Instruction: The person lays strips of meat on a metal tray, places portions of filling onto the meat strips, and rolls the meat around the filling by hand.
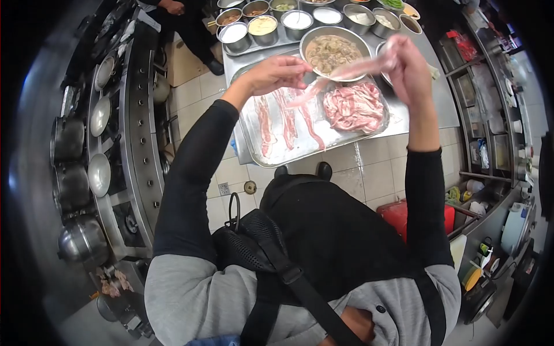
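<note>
My left fingers (pixel 295 68) nearly closed, contents unclear, right hand (pixel 404 66) pinching meat strip (pixel 360 68), tray (pixel 277 157) below.

Both bare hands (pixel 284 75) (pixel 404 66) are raised ahead, the right one higher, fingers pinched, forearms reaching forward.

three round pans (pixel 100 115) lined the steel stove (pixel 141 121) | red container (pixel 395 219) sat on tiled floor (pixel 340 180), near shelving (pixel 486 177) | person (pixel 195 29) in dark trousers stood
</note>
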A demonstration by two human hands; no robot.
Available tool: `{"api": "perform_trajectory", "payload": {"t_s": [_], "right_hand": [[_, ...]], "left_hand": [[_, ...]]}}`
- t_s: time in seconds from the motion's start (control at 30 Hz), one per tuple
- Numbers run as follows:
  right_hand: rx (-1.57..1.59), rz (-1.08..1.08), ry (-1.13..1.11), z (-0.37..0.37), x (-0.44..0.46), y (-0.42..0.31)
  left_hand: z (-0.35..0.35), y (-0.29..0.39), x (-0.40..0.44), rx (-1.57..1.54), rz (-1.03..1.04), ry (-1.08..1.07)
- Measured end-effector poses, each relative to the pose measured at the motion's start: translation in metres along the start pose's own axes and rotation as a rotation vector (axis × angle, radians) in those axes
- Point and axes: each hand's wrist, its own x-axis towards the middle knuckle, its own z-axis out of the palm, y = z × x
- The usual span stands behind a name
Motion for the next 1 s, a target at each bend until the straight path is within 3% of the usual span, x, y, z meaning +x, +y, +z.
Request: {"api": "perform_trajectory", "payload": {"t_s": [0.07, 0.13, 0.2, 0.33, 0.57, 0.67, 0.77, 0.87, 1.0], "right_hand": [[-0.155, 0.128, 0.093, 0.026, -0.028, 0.024], [-0.186, 0.230, -0.056, 0.043, -0.032, 0.052], [-0.321, 0.234, -0.069, 0.056, -0.021, 0.062], [-0.176, 0.241, 0.061, 0.049, -0.005, 0.062], [-0.214, 0.101, 0.111, 0.029, -0.017, 0.050], [-0.295, 0.162, 0.148, 0.025, -0.040, 0.051], [-0.487, 0.262, 0.153, 0.026, -0.075, 0.076], [-0.543, 0.349, 0.047, 0.024, -0.118, 0.130], [-0.997, 0.139, -0.125, 0.045, -0.133, 0.188]], "left_hand": [[-0.004, -0.008, -0.009, 0.009, -0.030, 0.080], [0.013, -0.009, 0.007, 0.061, 0.074, 0.056], [0.034, -0.015, 0.028, -0.029, 0.156, -0.033], [0.030, -0.037, 0.049, 0.007, 0.040, -0.141], [-0.015, -0.048, 0.016, 0.300, -0.058, 0.031], [-0.036, -0.039, -0.006, 0.403, -0.100, 0.100], [-0.080, -0.035, -0.002, 0.589, -0.172, 0.122], [-0.104, -0.038, 0.020, 0.926, -0.083, 0.080], [-0.083, -0.039, 0.053, 1.077, -0.338, 0.119]]}}
